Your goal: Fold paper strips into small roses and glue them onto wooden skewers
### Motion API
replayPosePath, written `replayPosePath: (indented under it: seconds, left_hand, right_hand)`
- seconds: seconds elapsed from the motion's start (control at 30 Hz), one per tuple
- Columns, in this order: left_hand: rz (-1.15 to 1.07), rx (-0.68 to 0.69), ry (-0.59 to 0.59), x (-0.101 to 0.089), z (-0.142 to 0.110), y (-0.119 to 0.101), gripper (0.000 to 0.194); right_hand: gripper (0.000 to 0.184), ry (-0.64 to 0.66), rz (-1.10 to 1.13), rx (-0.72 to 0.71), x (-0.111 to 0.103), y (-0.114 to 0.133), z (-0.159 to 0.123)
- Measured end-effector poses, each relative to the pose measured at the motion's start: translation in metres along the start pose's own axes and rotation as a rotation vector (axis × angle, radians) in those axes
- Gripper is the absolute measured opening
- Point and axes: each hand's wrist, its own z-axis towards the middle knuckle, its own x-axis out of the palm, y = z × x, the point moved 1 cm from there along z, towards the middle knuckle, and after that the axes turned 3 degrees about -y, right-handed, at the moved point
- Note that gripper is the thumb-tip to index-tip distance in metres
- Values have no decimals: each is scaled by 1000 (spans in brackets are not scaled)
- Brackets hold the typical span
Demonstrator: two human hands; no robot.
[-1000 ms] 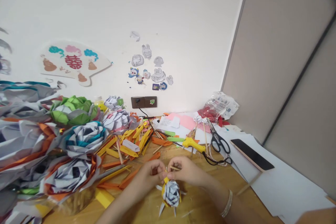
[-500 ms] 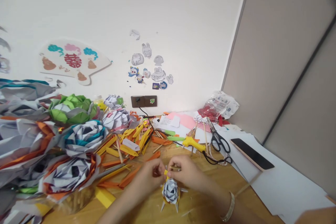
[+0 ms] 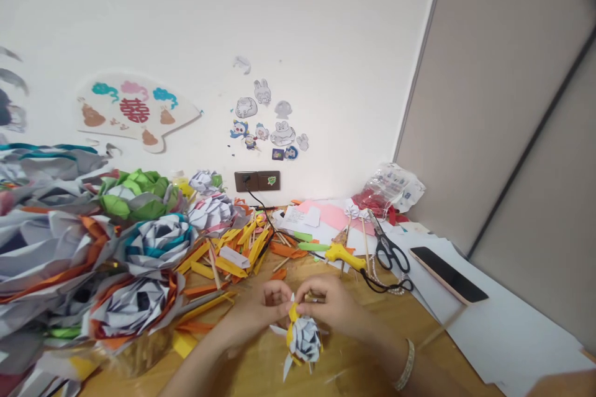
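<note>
Pinching a small paper flower (image 3: 303, 338) from both sides, the left hand (image 3: 261, 309) and right hand (image 3: 328, 305) sit close together low in the frame, over the wooden table (image 3: 372, 329). Fingertips of both hands are closed on the yellow strip at the flower's top; thumbs nearly meet. Flower is grey-white printed paper with yellow edging and pointed white tips sticking out below; it hangs just under the fingers, above or on the tabletop, cannot tell which. A thin stick seems to lie between the right fingers, too blurred to confirm. Bangle (image 3: 404, 365) on the right wrist.

Left of the hands: big heap of larger paper flowers (image 3: 139, 248), with green, teal and orange edging, grey-white centres. Between heap and hands: scattered yellow and orange paper strips (image 3: 233, 254) with wooden sticks mixed in. Behind the hands: yellow glue gun (image 3: 343, 255), black cord running to the wall socket (image 3: 256, 181). Black scissors (image 3: 388, 250) just right of the gun, lying on white paper sheets (image 3: 488, 329). Phone (image 3: 447, 283) face down on the same sheets, further right. Pink paper (image 3: 330, 214) and a crumpled plastic bag (image 3: 391, 185) at the back near the wall. Cartoon stickers (image 3: 270, 121) and a fan-shaped decoration (image 3: 135, 113) on the wall.
</note>
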Motion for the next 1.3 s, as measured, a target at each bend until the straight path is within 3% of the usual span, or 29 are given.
replayPosePath:
  seconds: [0.47,0.53,0.73,0.83,1.1,1.3]
  left_hand:
    - [106,54,-42,6,9,7,47]
    - [111,46,-56,7,7,5,47]
    - [134,74,-100,10,5,-1,44]
    - [129,75,-103,10,7,1,45]
    - [105,58,-115,13,7,5,48]
    - [106,72,-152,18,5,5,44]
  right_hand:
    - [4,62,-262,-234,-4,2,0]
    - [3,49,-230,-208,-3,1,0]
    - [13,33,38,67,-3,4,-1]
    - [10,55,39,123,-4,6,-1]
    - [10,52,-246,-96,-7,16,-3]
    - [10,93,-388,-91,-9,15,-3]
